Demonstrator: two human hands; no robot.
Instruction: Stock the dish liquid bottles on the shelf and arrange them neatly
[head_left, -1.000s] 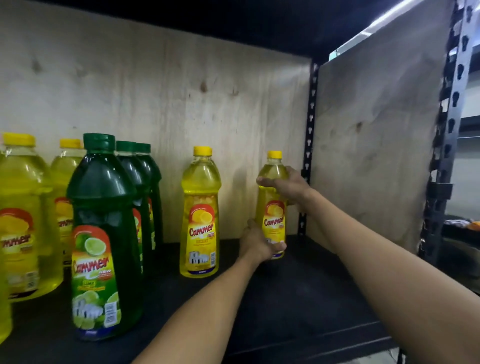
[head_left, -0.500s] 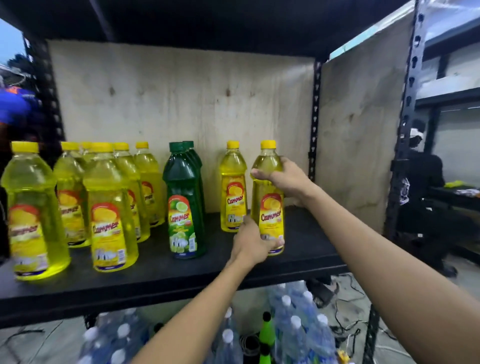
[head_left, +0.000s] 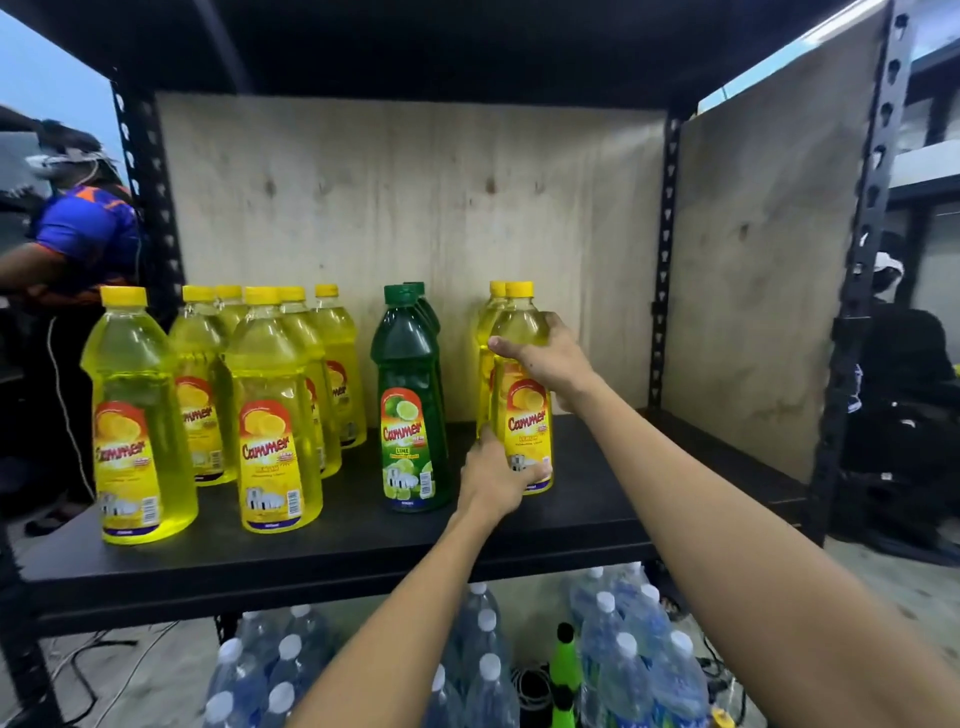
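A yellow lemon dish liquid bottle stands upright on the black shelf, right of centre. My right hand grips its shoulder and my left hand holds its base. A second yellow bottle stands directly behind it, mostly hidden. To the left stand green lime bottles in a row front to back. Farther left is a group of several yellow bottles, the nearest at the shelf's left front.
Plywood panels close the back and right side of the shelf. The shelf's right part is bare. Packs of water bottles sit on the floor below. A person in a blue shirt stands at the left; another person sits at right.
The held yellow bottle has moved forward and left, now in front of the other yellow bottle. My view has pulled back, showing the whole shelf.
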